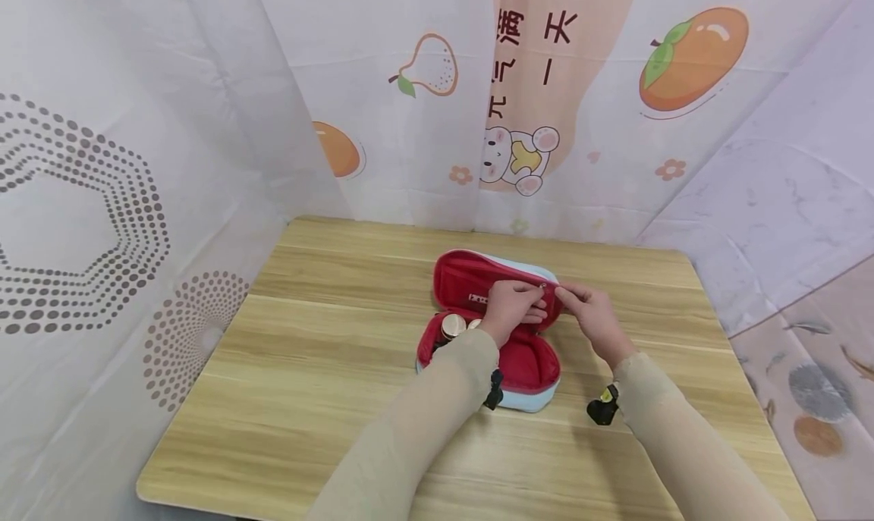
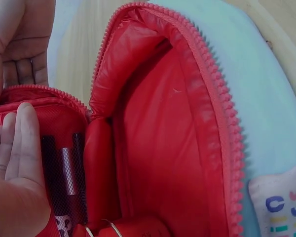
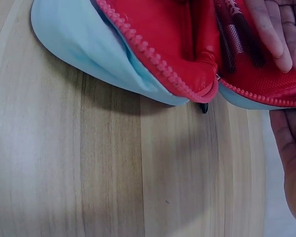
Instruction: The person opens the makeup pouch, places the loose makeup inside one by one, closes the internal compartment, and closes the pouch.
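A light-blue zip pouch [image 1: 522,400] with red lining lies unfolded on the table, its lid half raised at the back. Inside the lid is a mesh pocket [image 2: 65,116] with slim dark and silver sticks behind it. My left hand [image 1: 512,307] reaches across the lid and pinches the pocket's top edge near the zipper, other fingers fairly straight. On the lid's right rim, my right hand [image 1: 592,312] grips the edge between thumb and fingers. Round items with gold tops [image 1: 453,325] sit in the pouch's left part, partly hidden by the left forearm.
The wood-grain table [image 1: 328,369] extends around the pouch on all sides. A white printed curtain [image 1: 382,164] hangs behind the table's far edge, with more cloth at both sides. Each wrist wears a small black camera [image 1: 603,407].
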### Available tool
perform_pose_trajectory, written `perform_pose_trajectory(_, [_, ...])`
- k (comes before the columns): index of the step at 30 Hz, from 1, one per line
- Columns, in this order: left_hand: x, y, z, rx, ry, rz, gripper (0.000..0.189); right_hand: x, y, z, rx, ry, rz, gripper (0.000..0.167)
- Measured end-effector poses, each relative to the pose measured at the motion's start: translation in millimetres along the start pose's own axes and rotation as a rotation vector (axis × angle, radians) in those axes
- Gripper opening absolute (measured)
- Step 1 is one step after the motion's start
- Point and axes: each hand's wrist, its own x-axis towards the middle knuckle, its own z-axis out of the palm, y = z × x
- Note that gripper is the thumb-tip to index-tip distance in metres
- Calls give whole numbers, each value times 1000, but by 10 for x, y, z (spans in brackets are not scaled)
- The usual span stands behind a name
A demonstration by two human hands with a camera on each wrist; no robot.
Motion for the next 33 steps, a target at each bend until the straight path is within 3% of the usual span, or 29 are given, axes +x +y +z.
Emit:
perform_pose_trajectory(5, [36, -5, -37, -11, -8, -5, 13, 1, 4, -9, -17, -1, 5, 56])
perform_pose_trajectory(13, [29, 32, -138, 57, -25, 3, 14, 5, 4, -1, -11, 4, -3, 54])
perform_pose_trajectory(24, [15, 77, -257, 73, -8, 20, 15, 10, 2, -4, 7, 8, 27, 51])
perform_pose_trajectory(28, [53, 59, -305, 97, 1, 31, 14, -62, -148, 12, 24, 3, 42, 46])
perform_pose_trajectory(33, [81, 45, -373, 139, 8, 55, 14, -34, -74, 8, 5, 7, 27, 49])
